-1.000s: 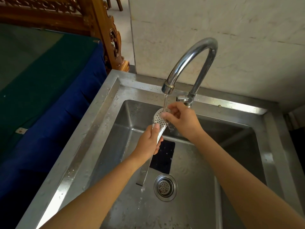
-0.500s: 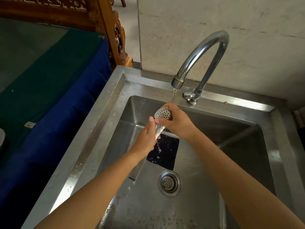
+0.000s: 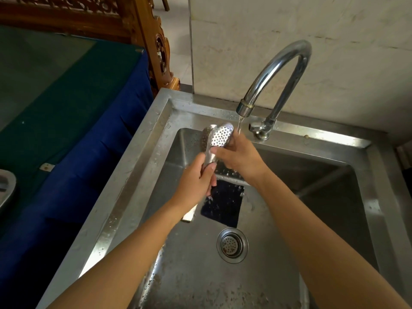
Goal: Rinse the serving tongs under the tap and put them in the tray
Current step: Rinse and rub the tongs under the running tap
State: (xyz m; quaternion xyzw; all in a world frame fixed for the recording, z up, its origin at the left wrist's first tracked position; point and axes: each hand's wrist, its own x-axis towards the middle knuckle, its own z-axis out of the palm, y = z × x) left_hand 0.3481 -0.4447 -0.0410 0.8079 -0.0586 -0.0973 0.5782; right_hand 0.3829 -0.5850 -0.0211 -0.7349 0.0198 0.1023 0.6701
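Note:
The steel serving tongs (image 3: 219, 136) have two perforated spoon-shaped heads pointing up and back, held over the sink's left part. My left hand (image 3: 196, 181) grips their handle in the middle; the handle's end (image 3: 189, 215) sticks out below my wrist. My right hand (image 3: 238, 157) holds the heads from the right, fingers on the lower edge of the near head. The curved chrome tap (image 3: 276, 70) runs a thin stream (image 3: 239, 126) that falls just right of the heads onto my right hand. A grey tray rim (image 3: 7, 188) shows at the far left edge.
The steel sink (image 3: 138, 175) has a round drain strainer (image 3: 232, 245) and a dark rectangular object (image 3: 225, 204) lying on its floor. A table with green and blue cloth (image 3: 66, 112) adjoins on the left, carved wooden furniture (image 3: 156, 41) behind it. A pale wall stands behind the tap.
The tongs' heads have moved left, out from under the stream, and the two heads now show spread apart. Both hands shifted left with them.

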